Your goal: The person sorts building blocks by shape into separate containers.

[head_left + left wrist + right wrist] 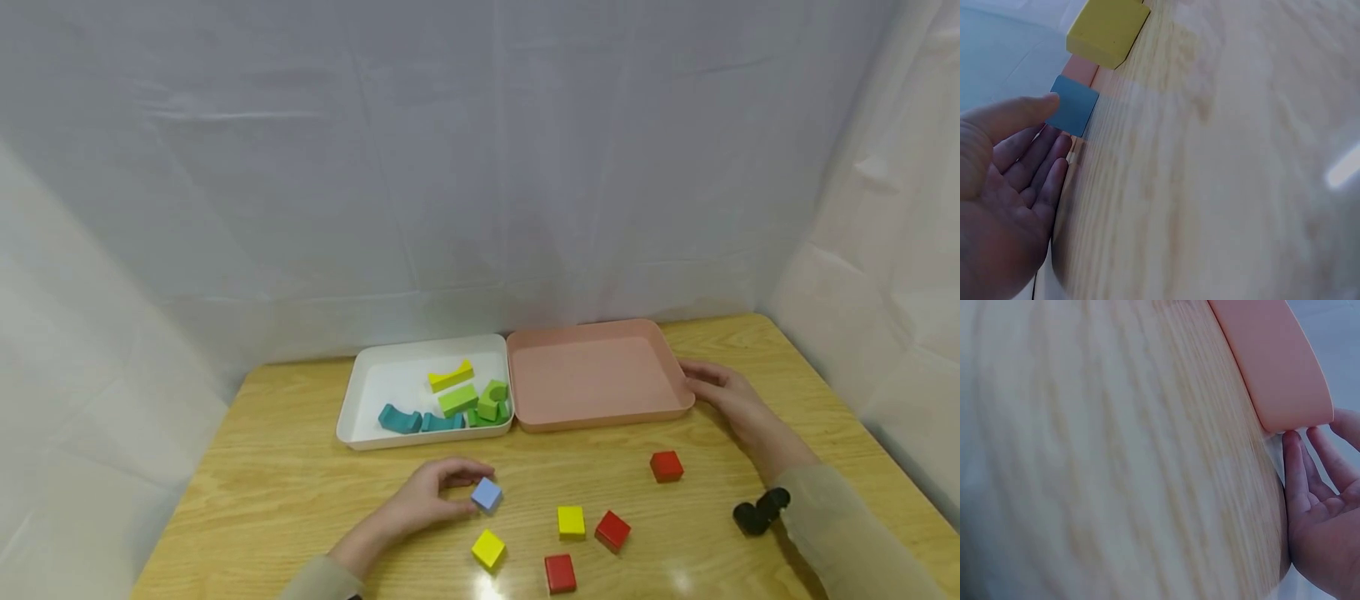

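Observation:
My left hand [427, 496] pinches a light blue cube [487, 494] just above or on the table; which of the two I cannot tell. In the left wrist view the thumb presses one side of the blue cube [1074, 106], and the other fingers curl behind it. Against the right end of the pink tray [592, 423] rest the fingertips of my right hand [731, 404]. Those fingers are mostly straight in the right wrist view, touching the outer wall of the pink tray [1285, 375]. Near the left hand lies a yellow cube [488, 550].
A white tray [360, 392] with several teal, green and yellow curved or flat blocks adjoins the pink one. In front lie another yellow cube [571, 522] and three red cubes, one red cube [667, 467] near the right forearm. White sheets [480, 167] surround the wooden table [247, 500].

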Demonstrator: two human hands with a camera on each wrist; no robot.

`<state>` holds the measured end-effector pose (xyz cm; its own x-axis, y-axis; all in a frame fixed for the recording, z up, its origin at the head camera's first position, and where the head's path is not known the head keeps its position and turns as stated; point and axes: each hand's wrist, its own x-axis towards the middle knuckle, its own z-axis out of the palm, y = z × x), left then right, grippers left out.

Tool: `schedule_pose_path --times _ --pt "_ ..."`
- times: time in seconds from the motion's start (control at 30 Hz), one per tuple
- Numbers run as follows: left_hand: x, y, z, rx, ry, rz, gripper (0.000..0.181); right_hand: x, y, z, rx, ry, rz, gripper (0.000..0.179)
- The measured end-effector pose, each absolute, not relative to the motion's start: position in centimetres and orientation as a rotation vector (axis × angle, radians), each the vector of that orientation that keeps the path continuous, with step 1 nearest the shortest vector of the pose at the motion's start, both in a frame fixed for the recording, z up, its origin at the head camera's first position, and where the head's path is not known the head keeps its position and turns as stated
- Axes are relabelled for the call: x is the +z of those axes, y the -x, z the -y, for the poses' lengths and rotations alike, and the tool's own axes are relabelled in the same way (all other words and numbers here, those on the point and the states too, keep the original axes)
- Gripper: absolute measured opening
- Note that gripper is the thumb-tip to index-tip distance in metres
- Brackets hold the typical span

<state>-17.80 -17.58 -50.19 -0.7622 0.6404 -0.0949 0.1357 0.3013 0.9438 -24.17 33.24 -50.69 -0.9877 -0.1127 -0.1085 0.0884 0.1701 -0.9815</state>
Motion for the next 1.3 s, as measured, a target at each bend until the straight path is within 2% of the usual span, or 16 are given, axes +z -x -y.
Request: schedule_pose_path --times 0.67,1.3 --pt "-50.36 17.74 17.16 1.389 -0.616 -2.181 0.036 -51.16 23.97 -33.41 -1.937 0.011 -2.274 0.055" --pt "-49.69 17.62 17.17 1.485 -0.537 -2.133 0.038 -50.72 24.24 -33.29 -1.924 0.035 -2.303 0.057"
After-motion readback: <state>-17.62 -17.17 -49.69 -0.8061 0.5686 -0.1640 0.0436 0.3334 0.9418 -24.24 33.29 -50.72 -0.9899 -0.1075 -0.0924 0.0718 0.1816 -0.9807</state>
